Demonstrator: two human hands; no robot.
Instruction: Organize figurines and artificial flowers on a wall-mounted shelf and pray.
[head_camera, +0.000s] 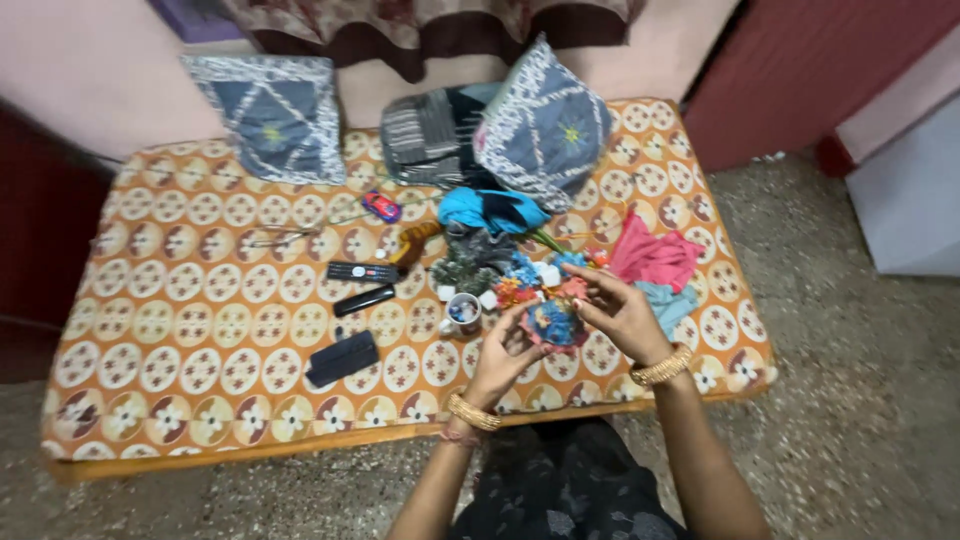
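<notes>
- I look down on a low bed (200, 300) with an orange circle-patterned cover; both my hands work above its front edge, right of centre.
- My left hand (503, 355) and right hand (617, 312) are closed together around a small cloth flower (553, 324), blue with a pink rim. Left fingers cup it from below, right fingers pinch its top.
- Just left of the flower stands a white cup (463, 313); something small lies inside, too blurred to tell.
- Behind the flower sits a heap of loose flowers (520, 275), blue, orange and white, touching one another.
- A pink cloth (655, 257) lies near the right edge, a blue cloth (492, 209) behind the heap.
- Mid-bed lie two remotes (362, 284) side by side; a black case (342, 358) lies nearer the front edge.
- A red toy car (381, 206) sits toward the back.
- Two blue patterned cushions (272, 118) stand along the back edge, with striped fabric (425, 135) between them.
</notes>
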